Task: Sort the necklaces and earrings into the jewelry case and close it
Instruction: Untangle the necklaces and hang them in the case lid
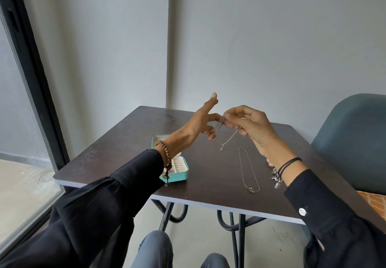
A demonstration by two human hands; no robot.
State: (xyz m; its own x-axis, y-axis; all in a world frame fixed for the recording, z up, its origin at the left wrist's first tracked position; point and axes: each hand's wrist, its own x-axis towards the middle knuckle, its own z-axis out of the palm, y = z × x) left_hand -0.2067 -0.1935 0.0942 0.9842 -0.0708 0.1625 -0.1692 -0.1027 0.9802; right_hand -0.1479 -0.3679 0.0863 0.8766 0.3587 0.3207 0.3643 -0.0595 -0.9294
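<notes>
Above the dark table [208, 176], both hands hold a thin silver necklace [226, 140] whose small pendant hangs just over the tabletop. My right hand [248, 125] pinches the chain at its top. My left hand [200, 121] has the chain draped over its lower fingers, with the index finger pointing up. The open teal jewelry case [179, 171] lies on the table's left side, partly hidden by my left forearm. A second thin chain necklace [247, 169] lies flat on the table. Several small earrings and charms [275, 176] sit by my right wrist.
A blue-grey chair [353, 138] stands at the table's right side. A dark-framed glass door [31, 100] is on the left. Grey walls close off the back. My knees [156, 249] show below the table's front edge.
</notes>
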